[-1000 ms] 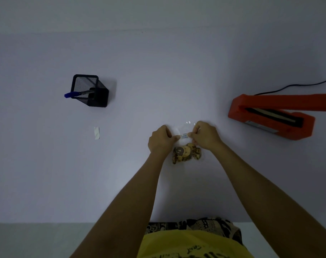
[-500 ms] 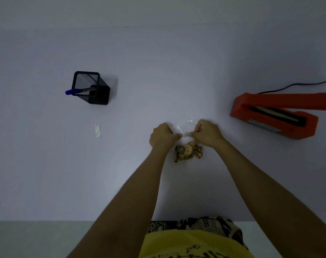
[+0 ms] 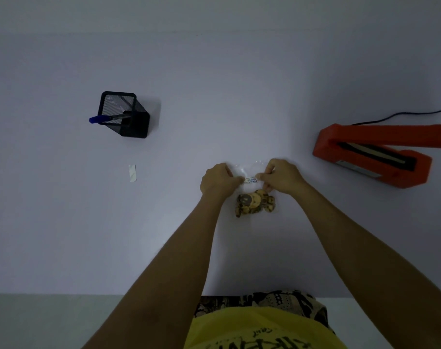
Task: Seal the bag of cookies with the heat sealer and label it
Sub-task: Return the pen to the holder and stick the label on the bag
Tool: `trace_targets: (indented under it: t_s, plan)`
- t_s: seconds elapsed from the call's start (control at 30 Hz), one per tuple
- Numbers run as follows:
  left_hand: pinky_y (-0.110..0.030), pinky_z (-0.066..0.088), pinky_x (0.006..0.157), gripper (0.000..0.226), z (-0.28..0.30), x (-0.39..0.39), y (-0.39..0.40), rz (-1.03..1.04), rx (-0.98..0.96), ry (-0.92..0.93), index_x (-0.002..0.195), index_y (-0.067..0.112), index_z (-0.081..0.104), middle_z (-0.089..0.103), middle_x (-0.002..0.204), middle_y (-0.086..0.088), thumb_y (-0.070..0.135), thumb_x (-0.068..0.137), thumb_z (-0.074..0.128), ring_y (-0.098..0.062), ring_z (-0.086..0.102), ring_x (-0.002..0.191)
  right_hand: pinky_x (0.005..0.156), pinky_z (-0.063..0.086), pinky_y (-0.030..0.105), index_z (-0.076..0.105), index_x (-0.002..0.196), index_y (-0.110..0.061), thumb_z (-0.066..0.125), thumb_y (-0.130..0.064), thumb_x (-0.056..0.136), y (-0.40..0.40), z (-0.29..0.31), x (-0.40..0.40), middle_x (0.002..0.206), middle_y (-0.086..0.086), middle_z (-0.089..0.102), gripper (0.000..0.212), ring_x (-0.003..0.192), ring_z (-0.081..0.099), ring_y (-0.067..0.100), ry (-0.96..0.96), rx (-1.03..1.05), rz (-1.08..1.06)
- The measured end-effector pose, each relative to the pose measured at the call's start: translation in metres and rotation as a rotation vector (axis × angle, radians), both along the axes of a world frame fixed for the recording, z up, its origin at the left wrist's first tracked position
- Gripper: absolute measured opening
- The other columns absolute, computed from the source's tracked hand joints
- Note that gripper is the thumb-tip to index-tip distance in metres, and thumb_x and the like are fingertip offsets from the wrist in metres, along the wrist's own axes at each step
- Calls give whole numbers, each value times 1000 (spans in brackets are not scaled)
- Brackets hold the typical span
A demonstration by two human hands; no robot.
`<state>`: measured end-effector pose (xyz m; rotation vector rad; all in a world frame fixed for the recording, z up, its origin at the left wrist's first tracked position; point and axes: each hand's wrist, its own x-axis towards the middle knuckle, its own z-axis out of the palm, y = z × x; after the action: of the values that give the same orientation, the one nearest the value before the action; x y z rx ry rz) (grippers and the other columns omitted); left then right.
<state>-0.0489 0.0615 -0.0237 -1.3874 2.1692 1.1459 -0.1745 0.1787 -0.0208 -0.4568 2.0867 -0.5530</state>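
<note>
At the middle of the white table (image 3: 214, 71), both hands meet over a small white label (image 3: 250, 180) with blue writing on it. The left hand (image 3: 218, 182) pinches the label's left end between curled fingers, and the right hand (image 3: 281, 177) pinches its right end the same way, so the strip lies stretched between them. The label sits on the upper part of a clear plastic bag (image 3: 249, 170), whose top edge shows as a faint shiny outline just beyond the fingers. Inside the lower part of the bag, nearer the person, lies a cluster of cookies (image 3: 254, 203), just below the two hands. Both bare forearms reach in from the near edge, above a yellow shirt.

To the right, well apart from the bag, stands an orange heat sealer (image 3: 370, 157) with its arm raised; a black cable (image 3: 403, 114) runs off behind it. To the left lies a small strip of backing paper (image 3: 132, 173), and farther off stands a black mesh pen holder (image 3: 123, 114) holding a blue pen (image 3: 98, 119).
</note>
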Motion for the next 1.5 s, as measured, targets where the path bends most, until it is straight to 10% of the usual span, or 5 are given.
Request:
trace_targets:
  t_s: [0.67, 0.87, 1.1, 1.23, 1.5]
  plan:
    - [-30, 45, 60, 30, -4, 13, 6, -47, -90, 91, 82, 16, 57, 63, 77, 1, 43, 80, 69, -19, 60, 73, 67, 57, 33, 53, 76, -14, 77, -15, 77, 3, 1, 5, 76, 9, 72, 24, 67, 71, 20, 16, 11, -26]
    - [-32, 50, 66, 15, -20, 57, 25, -372, -574, 316, 99, 13, 64, 63, 98, -7, 22, 88, 62, -25, 59, 87, 58, 42, 12, 61, 78, -16, 66, -19, 87, 24, 11, 35, 74, -4, 65, 10, 68, 59, 10, 157, -238, -130]
    - [-50, 35, 107, 39, -30, 82, 12, -730, -740, 322, 124, 16, 61, 59, 131, -10, 36, 98, 40, -31, 48, 130, 117, 21, 44, 48, 138, -15, 42, -51, 93, 78, -17, 62, 149, 3, 42, 59, 143, 28, 25, 514, -258, 271]
    - [-56, 21, 114, 46, -36, 79, 1, -790, -727, 285, 134, 12, 54, 48, 144, -15, 37, 99, 37, -34, 35, 139, 119, 7, 50, 32, 148, -18, 34, -63, 93, 78, -32, 64, 159, 0, 20, 71, 149, 6, 23, 587, -214, 426]
    - [-61, 19, 114, 51, -40, 12, -101, -696, -701, 222, 141, 13, 45, 41, 149, -13, 35, 101, 22, -35, 27, 142, 118, 6, 56, 40, 145, -14, 28, -67, 92, -33, -35, 1, 154, 5, 34, 76, 146, 21, 25, 726, -199, 439]
